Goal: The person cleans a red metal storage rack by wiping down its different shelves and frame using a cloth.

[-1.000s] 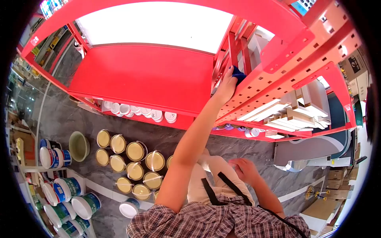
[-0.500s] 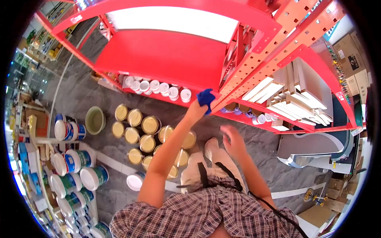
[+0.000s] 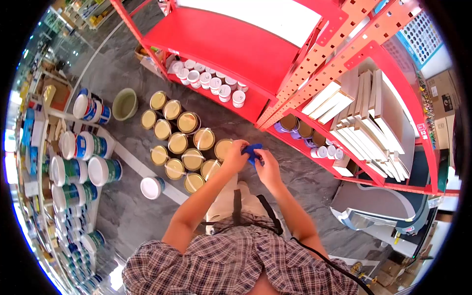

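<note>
A crumpled blue cloth [image 3: 252,153] is held between both hands in front of the body, above the floor. My left hand [image 3: 236,156] grips its left side, with the fingers closed round it. My right hand [image 3: 267,168] pinches the cloth from the right. Beyond the hands stands a red shelf rack [image 3: 221,42] with a bare red upper board. White tubs [image 3: 215,83] line its lower level. Several cans with gold lids [image 3: 192,159] stand on the floor just left of the hands.
Pale boards [image 3: 366,130] lean in the right rack section. A green bucket [image 3: 125,104] stands beyond the cans. A white-lidded pail [image 3: 151,188] is on the floor, and more pails [image 3: 99,171] line the left shelving. A grey curved machine [image 3: 373,201] stands at the right.
My left hand has come down from the rack's upright with the blue cloth. My right hand has risen and taken hold of the cloth too. The view has shifted right.
</note>
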A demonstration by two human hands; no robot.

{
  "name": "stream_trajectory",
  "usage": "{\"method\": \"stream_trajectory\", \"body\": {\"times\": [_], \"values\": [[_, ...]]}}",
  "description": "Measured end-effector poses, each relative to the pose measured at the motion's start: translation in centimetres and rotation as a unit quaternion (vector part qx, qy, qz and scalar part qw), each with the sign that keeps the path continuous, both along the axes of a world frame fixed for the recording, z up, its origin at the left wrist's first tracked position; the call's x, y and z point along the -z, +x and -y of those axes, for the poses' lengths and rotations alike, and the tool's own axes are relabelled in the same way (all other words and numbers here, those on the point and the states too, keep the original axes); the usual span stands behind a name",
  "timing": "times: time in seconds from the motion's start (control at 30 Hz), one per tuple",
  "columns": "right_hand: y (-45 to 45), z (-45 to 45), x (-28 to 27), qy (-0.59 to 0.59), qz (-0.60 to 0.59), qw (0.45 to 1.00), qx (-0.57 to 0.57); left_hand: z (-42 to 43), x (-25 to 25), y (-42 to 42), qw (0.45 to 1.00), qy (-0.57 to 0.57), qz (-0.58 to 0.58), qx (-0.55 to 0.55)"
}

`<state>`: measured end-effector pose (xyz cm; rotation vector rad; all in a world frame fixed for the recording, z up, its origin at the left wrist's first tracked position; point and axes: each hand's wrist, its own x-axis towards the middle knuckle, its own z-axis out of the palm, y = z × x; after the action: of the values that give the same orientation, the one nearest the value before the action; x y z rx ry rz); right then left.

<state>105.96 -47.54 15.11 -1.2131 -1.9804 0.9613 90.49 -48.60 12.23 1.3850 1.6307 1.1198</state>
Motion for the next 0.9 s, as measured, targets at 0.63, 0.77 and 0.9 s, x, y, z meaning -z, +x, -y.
{"method": "stream_trajectory", "body": {"times": [0.63,0.77,0.9], "values": [[-4.7,9.8,0.8,0.039,0.019,0.977,-0.209,16.4,0.7,-2.8,0.895,-0.173,0.329,-0.248],[-8.5,11.9,0.1,-0.043,0.006,0.963,-0.264,22.1,0.7,-6.4,0.922,-0.131,0.236,-0.277],[-15.4,15.4,-0.3,-0.063,-0.021,0.958,-0.278,28.0,-0.4,-11.3,0.945,-0.092,0.037,-0.312]]}}
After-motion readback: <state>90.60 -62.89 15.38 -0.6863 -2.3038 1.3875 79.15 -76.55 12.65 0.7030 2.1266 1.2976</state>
